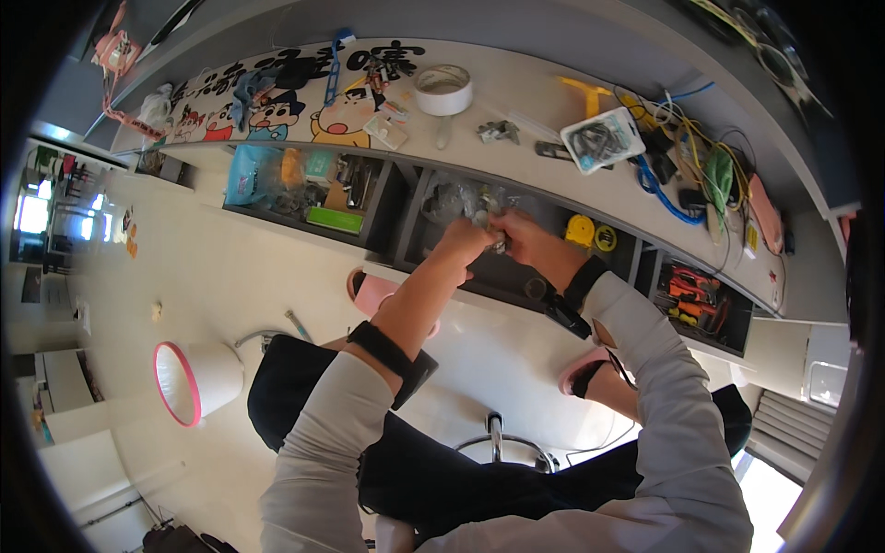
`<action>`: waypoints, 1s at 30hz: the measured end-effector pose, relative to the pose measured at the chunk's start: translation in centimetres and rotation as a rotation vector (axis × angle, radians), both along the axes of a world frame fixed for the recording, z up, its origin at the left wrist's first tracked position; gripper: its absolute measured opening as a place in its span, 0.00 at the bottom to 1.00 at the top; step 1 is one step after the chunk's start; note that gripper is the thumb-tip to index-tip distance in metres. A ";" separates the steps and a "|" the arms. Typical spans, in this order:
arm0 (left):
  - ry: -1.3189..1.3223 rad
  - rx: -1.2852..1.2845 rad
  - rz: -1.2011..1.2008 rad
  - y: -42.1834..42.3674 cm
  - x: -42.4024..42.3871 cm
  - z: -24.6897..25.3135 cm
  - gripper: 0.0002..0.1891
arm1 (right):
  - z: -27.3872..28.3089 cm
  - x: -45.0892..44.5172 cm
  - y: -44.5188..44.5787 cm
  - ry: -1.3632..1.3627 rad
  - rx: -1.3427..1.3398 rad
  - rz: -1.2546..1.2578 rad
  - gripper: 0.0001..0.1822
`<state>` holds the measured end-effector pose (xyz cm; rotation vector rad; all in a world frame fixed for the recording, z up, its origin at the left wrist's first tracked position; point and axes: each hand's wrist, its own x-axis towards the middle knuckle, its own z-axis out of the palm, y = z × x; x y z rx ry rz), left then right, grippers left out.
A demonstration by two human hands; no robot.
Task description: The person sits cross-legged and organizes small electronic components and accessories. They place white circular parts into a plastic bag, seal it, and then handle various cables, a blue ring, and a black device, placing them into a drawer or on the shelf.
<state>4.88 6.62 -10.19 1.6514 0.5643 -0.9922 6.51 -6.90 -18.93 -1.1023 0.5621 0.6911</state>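
Note:
Both hands are close together over an open dark drawer [498, 273] in the middle of the desk. My left hand [470, 240] and my right hand [520, 233] meet at a small bundle of clear plastic and metallic-looking bits [496, 242]; its exact contents are too small to tell. Crumpled clear plastic bags [446, 199] lie in the drawer just behind my left hand. To the right of my right hand, a yellow tape measure [579, 230] and a second round yellow tape [606, 238] rest in the same drawer.
A left drawer holds a blue plastic bag [252, 174] and a green box [334, 220]. Red and orange-handled tools [691, 294] fill the right one. On the desktop are a white tape roll [443, 93], a blister pack [601, 140] and tangled cables [681, 148]. A white bin [214, 380] lies left.

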 end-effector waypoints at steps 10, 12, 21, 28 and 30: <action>-0.166 -0.197 0.211 1.5 2.3 -3.5 0.27 | -5.2 4.6 1.5 -0.160 -0.319 0.385 0.18; -0.210 -0.179 0.185 2.3 2.2 -2.0 0.29 | -6.5 5.2 3.8 -0.147 -0.463 0.213 0.20; -0.408 -0.338 0.293 12.2 -1.9 13.5 0.21 | -0.1 3.6 3.5 -0.132 -0.551 0.305 0.27; -0.463 -0.416 0.399 12.2 -4.1 15.3 0.18 | -3.9 4.4 4.8 -0.369 -0.873 0.377 0.18; -0.433 -0.487 0.402 11.8 -3.7 15.0 0.17 | -7.7 6.2 2.6 -0.402 -1.019 0.416 0.14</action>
